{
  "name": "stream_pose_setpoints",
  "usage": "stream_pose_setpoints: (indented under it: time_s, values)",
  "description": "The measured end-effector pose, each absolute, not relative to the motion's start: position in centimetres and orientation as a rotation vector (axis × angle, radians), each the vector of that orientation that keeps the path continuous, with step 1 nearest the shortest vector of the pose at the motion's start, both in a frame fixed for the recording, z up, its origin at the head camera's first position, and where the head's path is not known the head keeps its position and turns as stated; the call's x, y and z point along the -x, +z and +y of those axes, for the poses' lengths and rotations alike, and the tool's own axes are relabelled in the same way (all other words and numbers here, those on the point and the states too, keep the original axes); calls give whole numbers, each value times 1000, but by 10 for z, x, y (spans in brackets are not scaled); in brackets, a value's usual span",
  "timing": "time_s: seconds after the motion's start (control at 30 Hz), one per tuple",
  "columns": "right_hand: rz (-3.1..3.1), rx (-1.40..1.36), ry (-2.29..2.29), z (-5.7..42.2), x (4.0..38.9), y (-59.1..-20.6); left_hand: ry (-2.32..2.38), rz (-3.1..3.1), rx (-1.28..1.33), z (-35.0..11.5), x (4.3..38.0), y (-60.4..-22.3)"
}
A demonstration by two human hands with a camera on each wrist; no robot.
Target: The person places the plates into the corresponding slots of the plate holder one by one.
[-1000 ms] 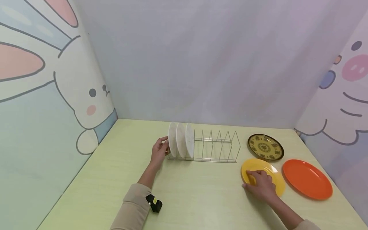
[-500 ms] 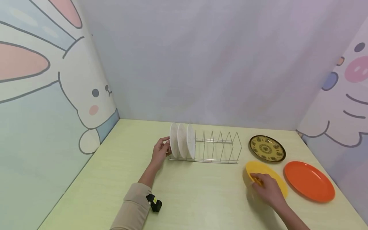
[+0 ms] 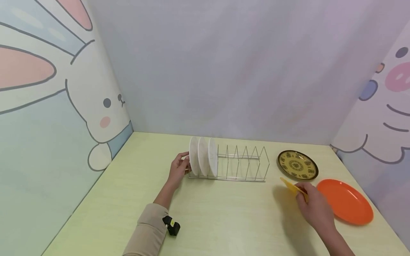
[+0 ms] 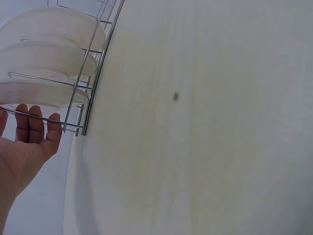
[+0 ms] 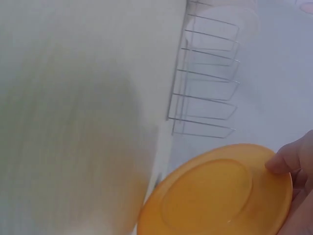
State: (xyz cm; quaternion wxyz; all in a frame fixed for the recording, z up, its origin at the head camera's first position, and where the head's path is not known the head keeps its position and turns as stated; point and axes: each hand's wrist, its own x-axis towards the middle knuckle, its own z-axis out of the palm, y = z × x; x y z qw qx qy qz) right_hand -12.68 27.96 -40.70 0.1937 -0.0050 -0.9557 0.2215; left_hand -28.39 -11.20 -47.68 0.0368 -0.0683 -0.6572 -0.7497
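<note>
My right hand (image 3: 317, 208) holds a yellow plate (image 3: 294, 186) by its rim, tipped steeply over the table. In the right wrist view the thumb lies on the face of the yellow plate (image 5: 210, 191), with the other fingers behind. At the left end of a wire dish rack (image 3: 241, 179), my left hand (image 3: 178, 170) grips the end wire. The left wrist view shows its fingers (image 4: 36, 125) bent at that wire, close below the nearest plate. Several white plates (image 3: 203, 156) stand upright in the rack's left slots.
A patterned plate (image 3: 298, 164) with a dark rim lies flat right of the rack. In front of it rests an orange oval plate (image 3: 347, 202), partly behind the right hand. A grey backdrop (image 3: 224, 71) and printed side panels (image 3: 41, 149) border the table (image 3: 224, 220).
My right hand has lifted the yellow plate off the table and turned it from flat to nearly edge-on, shifting slightly right. My left hand stays at the rack.
</note>
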Motion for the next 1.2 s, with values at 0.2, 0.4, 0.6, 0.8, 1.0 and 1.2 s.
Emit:
stream_pose_setpoints:
  time_s: [0.2, 0.4, 0.6, 0.8, 1.0, 1.2]
  values:
    - [-2641, 62, 804, 287, 123, -391, -2308, -2026, 197, -111, 282, -479]
    - [-2629, 73, 875, 286, 120, -383, -2327, -2023, 214, -109, 280, -481]
    - [-2549, 29, 1087, 272, 125, -376, -2306, -2025, 229, -111, 283, -480]
    - [-2319, -133, 1487, 248, 135, -367, -2264, -2051, 268, -113, 287, -477]
    - [-1969, -255, 1885, 220, 150, -365, -2249, -2052, 259, -113, 287, -477]
    - [-1745, -175, 2071, 192, 161, -364, -2262, -2045, 248, -112, 287, -480]
